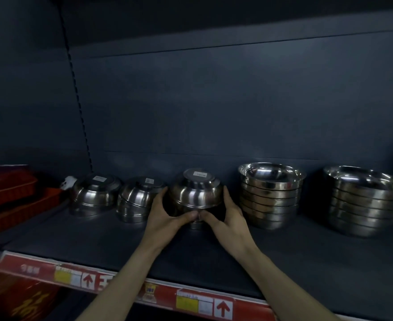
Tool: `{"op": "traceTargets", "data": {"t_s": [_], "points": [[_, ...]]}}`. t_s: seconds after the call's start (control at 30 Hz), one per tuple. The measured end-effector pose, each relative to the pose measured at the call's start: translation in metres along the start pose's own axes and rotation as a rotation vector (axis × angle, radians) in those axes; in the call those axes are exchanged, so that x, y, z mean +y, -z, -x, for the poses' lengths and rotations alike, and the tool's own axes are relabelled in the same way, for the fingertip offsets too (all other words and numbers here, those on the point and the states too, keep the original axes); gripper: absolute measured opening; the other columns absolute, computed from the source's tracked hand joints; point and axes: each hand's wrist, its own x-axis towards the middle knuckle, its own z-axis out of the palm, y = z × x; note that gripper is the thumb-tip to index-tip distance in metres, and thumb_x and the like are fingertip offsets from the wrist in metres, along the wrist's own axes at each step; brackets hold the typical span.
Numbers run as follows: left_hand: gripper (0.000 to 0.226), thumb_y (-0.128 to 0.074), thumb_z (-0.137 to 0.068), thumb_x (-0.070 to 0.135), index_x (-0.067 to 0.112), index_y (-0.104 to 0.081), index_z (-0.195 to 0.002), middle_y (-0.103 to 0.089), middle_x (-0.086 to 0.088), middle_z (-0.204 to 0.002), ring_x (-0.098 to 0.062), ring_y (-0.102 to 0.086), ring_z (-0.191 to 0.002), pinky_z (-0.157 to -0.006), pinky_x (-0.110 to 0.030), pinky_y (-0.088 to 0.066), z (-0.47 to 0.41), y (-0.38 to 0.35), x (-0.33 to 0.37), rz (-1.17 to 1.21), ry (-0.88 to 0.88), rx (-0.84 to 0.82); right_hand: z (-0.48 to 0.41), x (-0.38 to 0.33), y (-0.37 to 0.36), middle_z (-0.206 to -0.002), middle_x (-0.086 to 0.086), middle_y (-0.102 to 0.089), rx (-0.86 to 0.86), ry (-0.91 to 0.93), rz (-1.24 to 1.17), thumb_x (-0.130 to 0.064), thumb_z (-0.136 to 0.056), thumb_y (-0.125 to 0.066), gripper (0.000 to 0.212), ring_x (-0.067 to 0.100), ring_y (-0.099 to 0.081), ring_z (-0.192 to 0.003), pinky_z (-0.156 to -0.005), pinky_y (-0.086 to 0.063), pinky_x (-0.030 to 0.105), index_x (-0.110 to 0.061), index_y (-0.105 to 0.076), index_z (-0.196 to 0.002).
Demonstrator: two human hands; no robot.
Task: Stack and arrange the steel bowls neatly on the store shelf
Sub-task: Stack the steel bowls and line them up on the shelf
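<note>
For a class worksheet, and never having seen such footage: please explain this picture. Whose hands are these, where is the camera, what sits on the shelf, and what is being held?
No machine here: a person wears a camera on the head, so you look down at their bare hands. On the shelf stand three stacks of upside-down steel bowls and, to the right, two upright stacks. Red trays lie far left. The left hand and right hand grip the rightmost upside-down stack from both sides.
</note>
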Motion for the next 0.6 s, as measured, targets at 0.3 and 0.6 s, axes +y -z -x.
{"op": "traceTargets", "data": {"t_s": [0.3, 0.6], "points": [[0.111, -0.102, -0.049, 0.065, 0.04, -0.056, -0.147, -0.054, 0.005, -0.151, -0.013, -0.054, -0.139, -0.118, -0.047, -0.048, 0.003, 0.008, 0.01, 0.02, -0.002, 0.04, 0.009, -0.011, 0.006, -0.161, -0.015, -0.037, 0.046, 0.073, -0.057, -0.05, -0.098, -0.073, 0.078, 0.006, -0.027, -0.154, -0.127, -0.027, 0.036, -0.05, -0.03, -0.163], [0.11, -0.095, -0.05, 0.064, 0.034, -0.045, -0.143, -0.051, 0.012, -0.143, -0.002, -0.056, -0.129, -0.104, -0.026, -0.048, 0.026, 0.021, 0.055, 0.108, -0.013, 0.005, 0.026, -0.046, 0.017, -0.137, -0.016, -0.045, 0.039, 0.098, -0.133, -0.049, -0.095, -0.076, 0.057, -0.006, -0.041, -0.134, -0.112, -0.039, 0.014, -0.068, -0.044, -0.138]]}}
